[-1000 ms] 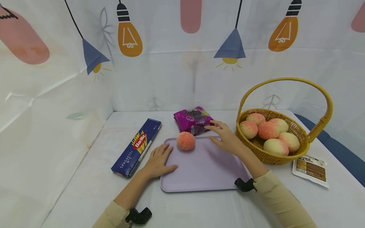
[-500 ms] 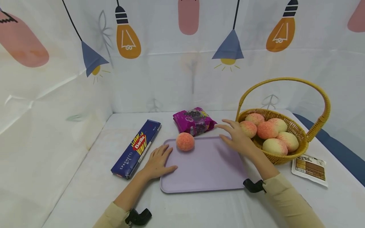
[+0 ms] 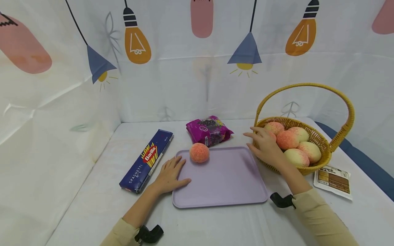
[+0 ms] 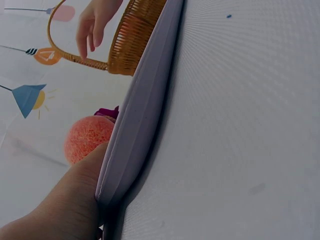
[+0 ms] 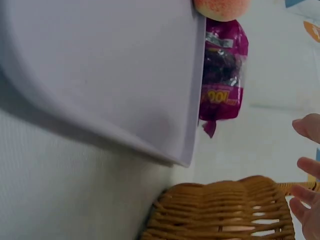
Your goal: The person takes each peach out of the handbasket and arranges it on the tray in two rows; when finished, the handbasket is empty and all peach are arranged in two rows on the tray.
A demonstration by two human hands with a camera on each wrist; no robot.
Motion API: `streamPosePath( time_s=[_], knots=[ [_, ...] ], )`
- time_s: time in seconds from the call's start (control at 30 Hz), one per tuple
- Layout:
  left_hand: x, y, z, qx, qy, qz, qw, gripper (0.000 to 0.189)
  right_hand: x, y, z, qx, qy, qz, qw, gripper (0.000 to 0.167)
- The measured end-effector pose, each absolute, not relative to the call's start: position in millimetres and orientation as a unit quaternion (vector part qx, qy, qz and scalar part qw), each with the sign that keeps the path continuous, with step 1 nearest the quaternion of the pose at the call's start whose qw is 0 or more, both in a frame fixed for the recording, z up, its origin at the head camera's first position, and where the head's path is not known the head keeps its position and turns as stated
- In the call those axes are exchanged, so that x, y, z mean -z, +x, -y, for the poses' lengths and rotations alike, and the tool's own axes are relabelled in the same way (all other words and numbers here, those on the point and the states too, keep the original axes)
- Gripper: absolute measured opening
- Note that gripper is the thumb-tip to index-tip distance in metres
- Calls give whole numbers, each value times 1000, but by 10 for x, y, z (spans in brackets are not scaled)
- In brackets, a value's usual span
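Observation:
My left hand (image 3: 169,177) rests on the left edge of a lilac tray (image 3: 221,181), its fingers relaxed and thumb over the tray floor. One peach (image 3: 199,152) sits in the tray's far left corner, just beyond those fingertips. My right hand (image 3: 266,147) is held over the left rim of a yellow wicker basket (image 3: 326,143), fingers loosely spread and holding nothing. Several peaches (image 3: 287,140) fill the basket; the hand partly covers one at its left. In the right wrist view, the fingers (image 5: 310,167) appear at the right, beside the basket's woven wall (image 5: 220,210).
A purple snack bag (image 3: 209,130) lies behind the tray. At the left is a blue spaghetti box (image 3: 147,161), set at a slant. A flat brown-and-white packet (image 3: 333,181) lies by the basket's front right. White printed sheeting (image 3: 184,85) stands behind the table.
My right hand has moved right, from above the tray's far right corner to the basket's left rim. The left hand and the peach on the tray have stayed in place.

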State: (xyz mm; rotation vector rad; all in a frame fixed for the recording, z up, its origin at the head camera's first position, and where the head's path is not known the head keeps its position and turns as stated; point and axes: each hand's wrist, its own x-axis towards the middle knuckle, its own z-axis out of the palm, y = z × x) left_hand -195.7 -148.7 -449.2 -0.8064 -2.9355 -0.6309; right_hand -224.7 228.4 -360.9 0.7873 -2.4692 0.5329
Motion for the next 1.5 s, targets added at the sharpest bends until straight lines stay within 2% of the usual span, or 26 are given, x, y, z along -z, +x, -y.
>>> streamPosePath(
  time_s=[0.57,1.0,1.23,1.5],
  knots=[
    [4506,-1960,1478,201,-254,946,13,84,3611,-2210,-2642,-231,269,897,266,31],
    [4528,-1980,1487,201,-259,945,16,85,3621,-2225,-2896,-198,268,895,296,41],
    [4524,-1975,1494,199,-257,945,15,85,3610,-2180,-3026,-189,223,921,260,41],
    [4508,-1965,1488,201,-258,945,12,84,3612,-2158,-3161,-180,210,927,252,42]
  ],
)
